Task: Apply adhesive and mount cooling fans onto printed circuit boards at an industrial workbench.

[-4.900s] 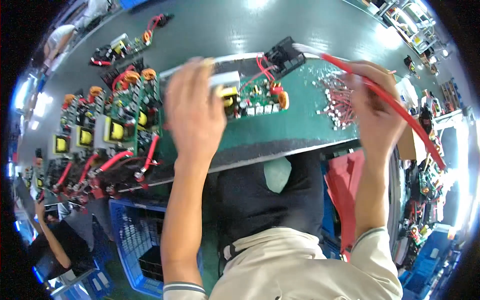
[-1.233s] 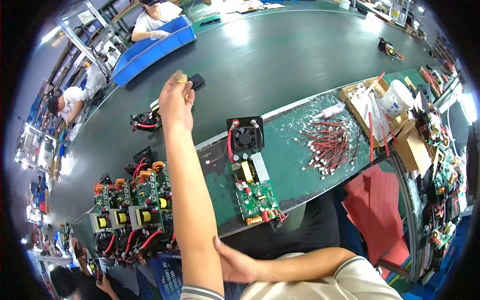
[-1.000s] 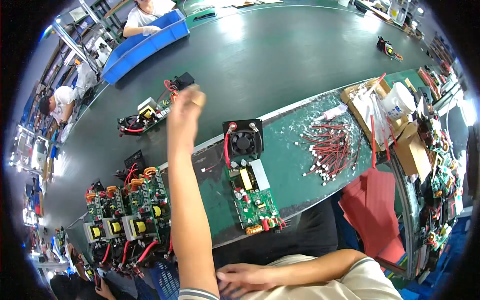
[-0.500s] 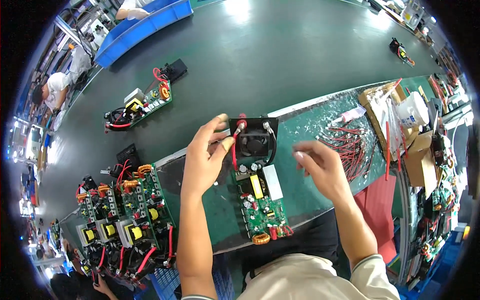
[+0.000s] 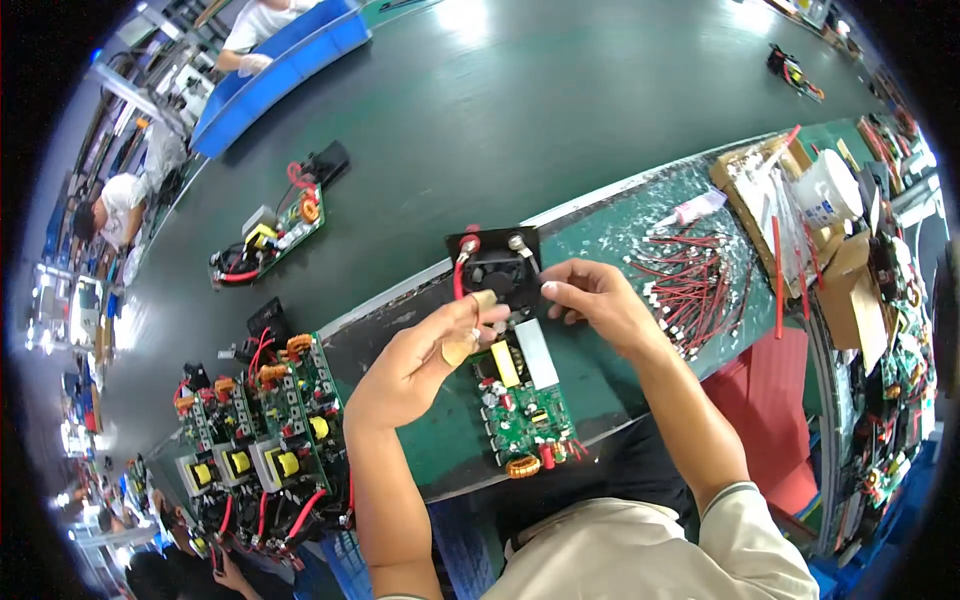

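A green circuit board (image 5: 525, 400) with a black fan (image 5: 495, 265) at its far end lies on the green mat in front of me. My left hand (image 5: 425, 350) pinches the red wire (image 5: 460, 275) at the fan's left side. My right hand (image 5: 590, 295) pinches the wire at the fan's right side, over the board's white block (image 5: 540, 352). Both hands touch the board's fan end.
Several finished boards (image 5: 265, 420) with red wires stand in a row at the left. Another board (image 5: 275, 230) rides on the dark belt. A pile of red wires (image 5: 690, 280), a glue tube (image 5: 690, 212) and cardboard boxes (image 5: 800, 210) lie at the right. Other people work at the left.
My left hand set a board far out on the belt, then came back. Both hands have closed in on the fan's wires, the right one moving from the mat to the fan.
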Demonstrator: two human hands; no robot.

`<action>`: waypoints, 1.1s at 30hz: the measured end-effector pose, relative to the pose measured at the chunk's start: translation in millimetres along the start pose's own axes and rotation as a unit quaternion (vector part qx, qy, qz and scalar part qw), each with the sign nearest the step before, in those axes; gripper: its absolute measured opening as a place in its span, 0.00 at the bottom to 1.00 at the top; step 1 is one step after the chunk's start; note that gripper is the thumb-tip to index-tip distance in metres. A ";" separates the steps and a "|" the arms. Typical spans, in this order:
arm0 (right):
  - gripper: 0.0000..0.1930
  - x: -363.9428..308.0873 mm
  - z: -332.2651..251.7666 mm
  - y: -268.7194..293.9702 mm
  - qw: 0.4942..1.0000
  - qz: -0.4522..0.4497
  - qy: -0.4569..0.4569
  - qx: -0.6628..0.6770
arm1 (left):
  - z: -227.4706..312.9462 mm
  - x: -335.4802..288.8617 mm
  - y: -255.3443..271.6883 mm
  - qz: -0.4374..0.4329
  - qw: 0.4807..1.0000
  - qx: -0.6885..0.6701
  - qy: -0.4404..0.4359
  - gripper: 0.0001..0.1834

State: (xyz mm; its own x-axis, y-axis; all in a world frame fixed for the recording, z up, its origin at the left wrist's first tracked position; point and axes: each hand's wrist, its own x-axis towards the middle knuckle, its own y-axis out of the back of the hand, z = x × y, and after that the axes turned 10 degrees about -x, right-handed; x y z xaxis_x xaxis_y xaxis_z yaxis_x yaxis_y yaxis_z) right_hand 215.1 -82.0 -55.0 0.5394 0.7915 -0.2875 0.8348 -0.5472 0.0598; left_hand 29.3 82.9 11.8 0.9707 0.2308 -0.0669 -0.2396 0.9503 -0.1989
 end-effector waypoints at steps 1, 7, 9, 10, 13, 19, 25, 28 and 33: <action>0.13 0.6 2.5 -0.6 1.000 -0.004 -0.004 0.008 | -1.8 4.4 0.0 -0.009 1.000 0.003 0.001 0.21; 0.15 -17.8 11.9 27.9 0.999 0.035 0.012 -0.002 | -20.6 37.0 -7.3 0.049 0.988 0.146 -0.027 0.14; 0.15 -23.5 9.7 27.4 0.998 0.028 0.046 -0.030 | -22.0 30.9 -13.2 0.072 0.985 0.146 -0.056 0.12; 0.15 -28.6 6.6 25.5 0.997 0.026 0.067 -0.028 | -20.1 24.3 -6.1 0.075 0.977 0.196 -0.043 0.13; 0.15 -63.4 2.5 30.7 0.983 0.062 0.148 -0.085 | -4.7 10.4 -12.0 0.098 0.936 0.336 -0.037 0.14; 0.15 -251.4 45.4 104.7 0.966 0.246 0.084 0.001 | 18.1 9.1 -121.3 0.109 0.892 0.396 -0.191 0.21; 0.09 -401.1 99.3 201.4 0.821 0.570 0.019 0.022 | -46.1 40.1 -356.1 -0.215 0.962 0.143 -0.090 0.13; 0.10 -425.6 118.0 264.7 0.739 0.661 0.019 -0.129 | -118.6 94.5 -473.8 -0.243 0.959 0.105 -0.097 0.14; 0.18 -390.1 121.1 359.8 0.575 0.697 -0.032 -0.428 | -190.9 180.1 -598.5 -0.133 0.933 0.281 -0.180 0.22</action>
State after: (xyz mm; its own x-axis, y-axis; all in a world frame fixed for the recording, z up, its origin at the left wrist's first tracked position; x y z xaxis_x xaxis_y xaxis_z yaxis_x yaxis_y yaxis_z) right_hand 291.7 -620.6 -37.1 0.7674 -0.2799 0.5769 -0.6401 -0.2816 0.7148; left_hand 344.1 -484.2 -67.8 0.9616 -0.0703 0.2652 -0.0403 0.9201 0.3897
